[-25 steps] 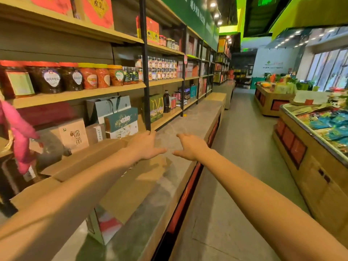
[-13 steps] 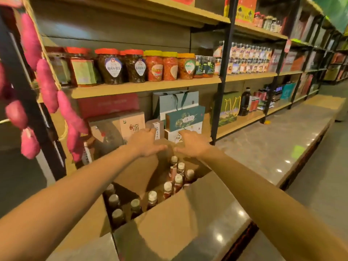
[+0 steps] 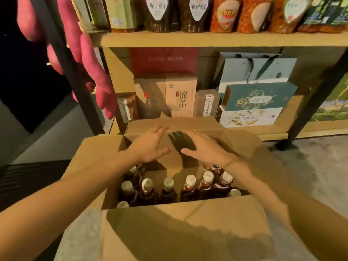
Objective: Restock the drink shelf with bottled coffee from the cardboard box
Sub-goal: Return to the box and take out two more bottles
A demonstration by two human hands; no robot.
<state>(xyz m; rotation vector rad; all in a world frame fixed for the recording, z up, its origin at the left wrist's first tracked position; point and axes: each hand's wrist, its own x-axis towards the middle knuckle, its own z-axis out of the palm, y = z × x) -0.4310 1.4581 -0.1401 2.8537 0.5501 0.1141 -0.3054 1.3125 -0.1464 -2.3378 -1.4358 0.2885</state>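
1. Bottled coffee point(image 3: 189, 189), centre of the frame, lower half: upright in rows inside the open cardboard box point(image 3: 169, 232), pale caps up, dark liquid below.
2. Just above the bottles in the picture, touching none of them: left hand point(image 3: 150, 146) and right hand point(image 3: 205, 147), side by side, palms down, fingers straight and spread, gripping nothing.
3. Under the fingertips of both: the far flap point(image 3: 177, 127) of the box, folded back toward the shelving. Contact with it impossible to tell; a dark hand shadow on it between the two hands.
4. Under the box, at the right edge: grey stone counter point(image 3: 310, 166).
5. Behind the box, mid-frame: tan tea cartons point(image 3: 180, 97), a teal gift box point(image 3: 258, 97), pale paper bags point(image 3: 258, 68).
6. Across the top: wooden shelf point(image 3: 207, 39) lined with jars point(image 3: 224, 14).
7. Upper left: pink hanging pieces point(image 3: 90, 59) beside a dark upright post.
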